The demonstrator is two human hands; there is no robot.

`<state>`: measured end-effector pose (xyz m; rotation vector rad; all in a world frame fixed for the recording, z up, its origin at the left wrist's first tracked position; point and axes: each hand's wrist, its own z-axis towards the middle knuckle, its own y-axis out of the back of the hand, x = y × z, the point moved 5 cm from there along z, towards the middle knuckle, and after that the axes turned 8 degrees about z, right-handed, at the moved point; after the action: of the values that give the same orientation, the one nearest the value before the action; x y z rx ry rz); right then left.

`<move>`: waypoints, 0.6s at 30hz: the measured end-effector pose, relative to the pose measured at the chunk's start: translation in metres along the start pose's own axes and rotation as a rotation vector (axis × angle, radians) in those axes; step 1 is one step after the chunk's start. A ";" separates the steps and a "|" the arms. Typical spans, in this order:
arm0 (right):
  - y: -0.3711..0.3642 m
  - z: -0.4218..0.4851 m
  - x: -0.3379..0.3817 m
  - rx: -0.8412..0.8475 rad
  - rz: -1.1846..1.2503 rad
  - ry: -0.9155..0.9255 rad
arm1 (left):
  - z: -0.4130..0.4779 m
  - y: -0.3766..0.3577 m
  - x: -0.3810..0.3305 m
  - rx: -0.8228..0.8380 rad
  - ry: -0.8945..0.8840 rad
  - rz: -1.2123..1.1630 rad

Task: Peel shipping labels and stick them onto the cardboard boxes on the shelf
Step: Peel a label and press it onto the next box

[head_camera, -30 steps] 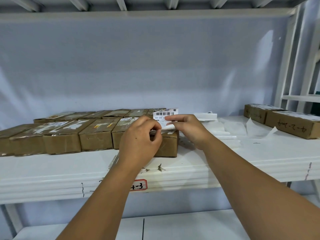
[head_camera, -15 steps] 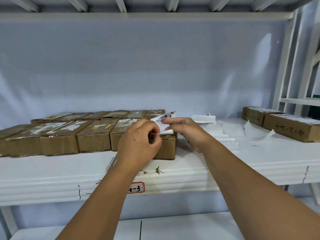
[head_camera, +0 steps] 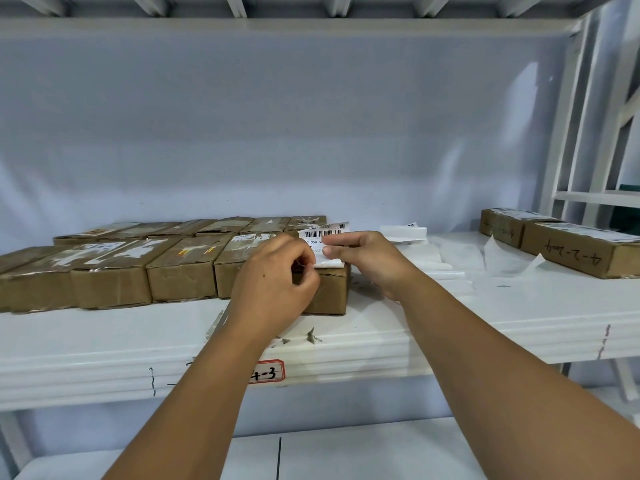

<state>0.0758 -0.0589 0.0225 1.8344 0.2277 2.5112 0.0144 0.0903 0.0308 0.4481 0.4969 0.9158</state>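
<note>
Peeling looks to be the step in hand. The label (head_camera: pixel 323 233) stands up over the box (head_camera: pixel 330 289) at the right end of the front row (head_camera: pixel 180 268) on the shelf (head_camera: pixel 450 327), held between both hands. The left hand (head_camera: pixel 277 282) has its fingers curled, with thumb and forefinger pinched on the white lower flap, which I take for the backing (head_camera: pixel 330 263). The right hand (head_camera: pixel 367 258) has thumb and forefinger closed on the printed sheet just under the barcode. To do this well, draw the two apart slowly and at a low angle, so the label does not curl or tear. Grip it only by a narrow margin, since glue touched by skin will hold worse. Once it is free, drop the backing with the spent sheets (head_camera: pixel 457 254) lying to the right rather than on a box. Set one edge of the label down on the box top first, squared to the carton's edge, then smooth outward to push out bubbles. The hands hide most of that top, so I cannot tell how clean it is. Neighbouring lids show torn white remnants, which would make poor ground for glue. The far boxes (head_camera: pixel 571 247) at the right already carry labels.
</note>
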 end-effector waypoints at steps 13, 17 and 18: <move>0.001 0.006 -0.004 -0.039 -0.046 0.049 | 0.000 0.002 -0.003 -0.021 -0.032 0.006; 0.001 0.005 -0.004 -0.045 -0.048 0.059 | 0.001 0.000 0.000 -0.036 -0.057 -0.021; 0.000 0.005 -0.003 -0.041 -0.043 0.065 | 0.002 -0.001 0.001 -0.031 -0.054 -0.035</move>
<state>0.0816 -0.0588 0.0210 1.7164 0.2134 2.5293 0.0165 0.0903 0.0313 0.4340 0.4401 0.8744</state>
